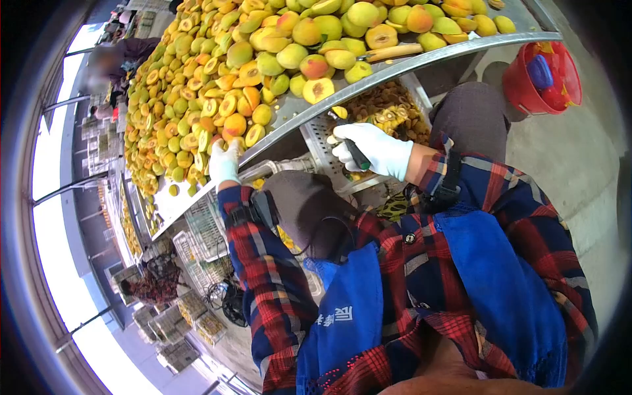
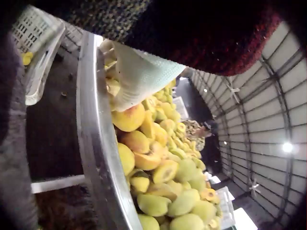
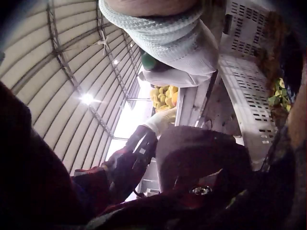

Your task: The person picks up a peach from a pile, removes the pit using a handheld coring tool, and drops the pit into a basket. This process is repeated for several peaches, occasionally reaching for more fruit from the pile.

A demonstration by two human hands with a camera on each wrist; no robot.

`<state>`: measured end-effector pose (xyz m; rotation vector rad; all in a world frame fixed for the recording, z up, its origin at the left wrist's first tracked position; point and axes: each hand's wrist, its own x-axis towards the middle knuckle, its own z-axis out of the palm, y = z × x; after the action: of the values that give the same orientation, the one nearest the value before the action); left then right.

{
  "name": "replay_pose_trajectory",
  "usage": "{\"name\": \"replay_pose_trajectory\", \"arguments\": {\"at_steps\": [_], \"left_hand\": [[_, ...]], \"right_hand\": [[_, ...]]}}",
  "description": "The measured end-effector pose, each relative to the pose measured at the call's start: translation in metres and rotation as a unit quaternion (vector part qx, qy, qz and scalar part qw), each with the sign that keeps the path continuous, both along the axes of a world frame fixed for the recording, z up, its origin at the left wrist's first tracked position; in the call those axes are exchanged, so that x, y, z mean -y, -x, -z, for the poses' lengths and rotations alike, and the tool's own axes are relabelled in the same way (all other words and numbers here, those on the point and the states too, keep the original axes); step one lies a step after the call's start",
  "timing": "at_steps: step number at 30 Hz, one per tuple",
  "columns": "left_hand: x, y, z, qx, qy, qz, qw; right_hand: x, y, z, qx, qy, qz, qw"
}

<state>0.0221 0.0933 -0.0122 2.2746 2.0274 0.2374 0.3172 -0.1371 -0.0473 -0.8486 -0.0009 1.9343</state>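
Note:
My right hand, in a white glove, grips a small hand tool by its black-and-green handle. A bit of yellow fruit shows at the tool's far end, over a white crate of brown and yellow scraps. In the right wrist view the green handle end sticks out of the glove. My left hand, also gloved, reaches over the metal table's rim into heaped peaches, many of them halved. Its fingertips are among the fruit; I cannot tell if they grip a piece.
A wooden-handled tool lies on the table by the rim. The red bucket with a blue item inside stands on the floor at right. Plastic crates stand below the table. Another person is at the far left.

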Motion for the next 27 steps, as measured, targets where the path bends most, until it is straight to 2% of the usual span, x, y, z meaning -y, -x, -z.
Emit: {"name": "replay_pose_trajectory", "arguments": {"at_steps": [1,2,3,6,8,11,12,13,15,16,17,18,19,21,22,23,25,27], "left_hand": [[-0.015,0.005,0.012,-0.027,0.045,0.007,0.999],[-0.023,0.004,0.018,-0.035,0.044,-0.015,0.998],[-0.023,-0.002,0.016,0.006,0.027,-0.005,1.0],[-0.01,-0.015,0.018,0.006,0.012,-0.007,1.0],[0.0,-0.022,0.013,-0.013,-0.029,-0.012,0.999],[-0.001,-0.017,0.018,-0.036,-0.076,0.041,0.996],[-0.004,-0.017,0.015,-0.019,-0.012,0.043,0.999],[-0.003,-0.016,0.016,-0.02,-0.014,0.042,0.999],[0.005,-0.017,0.022,0.052,-0.095,0.066,0.992],[0.012,-0.023,0.021,0.113,-0.182,0.084,0.973],[0.016,-0.032,0.023,0.276,-0.165,0.027,0.947],[0.033,-0.05,0.01,0.435,-0.108,0.034,0.893],[0.056,-0.07,-0.007,0.581,-0.048,0.037,0.812],[0.099,-0.108,-0.03,0.686,0.033,0.015,0.727],[0.11,-0.114,-0.026,0.698,0.049,0.025,0.714],[0.132,-0.136,-0.042,0.703,0.11,0.019,0.702],[0.144,-0.154,-0.031,0.703,0.081,0.087,0.701],[0.156,-0.174,-0.031,0.725,0.091,0.078,0.679]], "right_hand": [[-0.002,-0.002,0.008,-0.022,-0.034,-0.002,0.999],[0.001,-0.005,-0.005,0.01,-0.02,-0.007,1.0],[0.003,-0.006,-0.011,0.017,-0.036,-0.019,0.999],[0.005,-0.01,-0.025,-0.024,-0.073,-0.025,0.997],[0.005,-0.009,-0.025,-0.13,-0.115,-0.037,0.984],[0.005,-0.01,-0.025,-0.185,-0.161,-0.056,0.968],[0.006,-0.009,-0.029,-0.196,-0.138,-0.059,0.969],[0.006,-0.01,-0.032,-0.197,-0.14,-0.061,0.968],[0.009,-0.012,-0.036,-0.213,-0.127,-0.07,0.966],[0.01,-0.012,-0.038,-0.204,-0.146,-0.072,0.965],[0.009,-0.014,-0.037,-0.205,-0.147,-0.069,0.965],[0.009,-0.015,-0.034,-0.234,-0.167,-0.078,0.955],[0.009,-0.015,-0.033,-0.263,-0.186,-0.089,0.942],[0.01,-0.014,-0.042,-0.253,-0.176,-0.093,0.947],[0.011,-0.014,-0.045,-0.241,-0.167,-0.095,0.951],[0.01,-0.013,-0.045,-0.24,-0.165,-0.096,0.952],[0.011,-0.01,-0.045,-0.284,-0.179,-0.11,0.935],[0.013,-0.007,-0.046,-0.274,-0.169,-0.116,0.94]]}}
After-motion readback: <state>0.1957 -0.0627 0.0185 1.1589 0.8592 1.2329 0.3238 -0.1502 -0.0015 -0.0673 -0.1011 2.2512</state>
